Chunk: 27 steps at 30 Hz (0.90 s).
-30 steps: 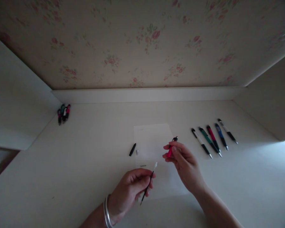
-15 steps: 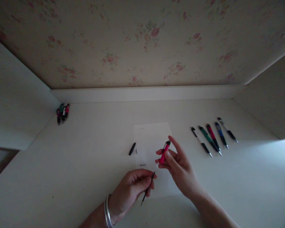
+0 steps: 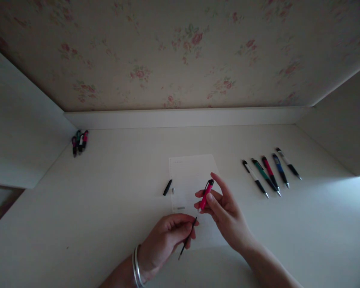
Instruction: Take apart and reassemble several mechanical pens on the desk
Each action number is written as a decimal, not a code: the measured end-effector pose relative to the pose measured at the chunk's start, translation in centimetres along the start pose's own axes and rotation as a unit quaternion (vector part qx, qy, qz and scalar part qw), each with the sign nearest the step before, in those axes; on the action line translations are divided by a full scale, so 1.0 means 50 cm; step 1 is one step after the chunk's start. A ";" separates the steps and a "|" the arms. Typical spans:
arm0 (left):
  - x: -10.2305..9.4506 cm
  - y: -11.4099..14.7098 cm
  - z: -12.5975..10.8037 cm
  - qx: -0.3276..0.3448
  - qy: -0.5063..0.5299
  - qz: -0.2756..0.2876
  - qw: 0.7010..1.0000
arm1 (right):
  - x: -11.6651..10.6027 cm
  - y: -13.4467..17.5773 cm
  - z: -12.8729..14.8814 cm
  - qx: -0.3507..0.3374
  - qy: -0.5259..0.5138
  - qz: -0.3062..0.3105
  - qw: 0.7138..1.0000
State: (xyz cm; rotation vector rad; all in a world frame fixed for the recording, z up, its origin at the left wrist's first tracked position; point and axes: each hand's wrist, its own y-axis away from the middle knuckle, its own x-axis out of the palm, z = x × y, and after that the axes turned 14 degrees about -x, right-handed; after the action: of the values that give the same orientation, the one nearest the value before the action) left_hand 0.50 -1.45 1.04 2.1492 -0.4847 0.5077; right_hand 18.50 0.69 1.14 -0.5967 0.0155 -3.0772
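Note:
Between the thumb and fingers of my left hand [image 3: 172, 234] is a thin dark pen refill [image 3: 187, 239], held aslant with its upper end near the pink barrel. My right hand [image 3: 225, 212] grips the pink upper barrel of a pen [image 3: 207, 196], which has a black clip and top, and its index finger reaches up by the top end. A small gap separates refill and barrel. To the left lie a black pen grip section [image 3: 167, 187], a small metal tip [image 3: 173, 191] and a spring [image 3: 180, 208]; the tip and spring are on a white sheet of paper [image 3: 193, 166].
Several pens [image 3: 269, 172] lie in a slanted row on the right of the white desk [image 3: 120, 172]. A bunch of pens [image 3: 80, 142] sits in the far left corner. White panels border both sides, and a flowered wall [image 3: 180, 60] stands behind.
My right hand and the pink barrel have shifted slightly left and down. My left hand with the refill has barely moved.

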 end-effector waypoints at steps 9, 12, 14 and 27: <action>-0.007 -0.003 0.004 0.012 -0.001 0.019 1.000 | 0.009 0.006 -0.001 -0.008 0.031 0.041 0.999; -0.005 -0.003 0.005 0.023 0.009 0.025 0.999 | 0.010 0.009 -0.006 -0.010 0.033 0.067 0.997; -0.004 -0.003 0.005 0.027 0.011 0.023 0.999 | 0.010 0.011 -0.007 -0.007 0.034 0.076 0.997; -0.006 -0.012 0.016 0.083 0.013 -0.025 0.996 | 0.023 0.008 0.005 0.026 -0.019 0.117 0.993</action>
State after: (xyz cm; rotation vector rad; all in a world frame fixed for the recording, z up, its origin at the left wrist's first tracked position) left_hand 0.70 -1.70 0.06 2.3038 -0.3855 0.5638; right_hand 17.52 0.27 1.80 -0.6035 0.0048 -2.8309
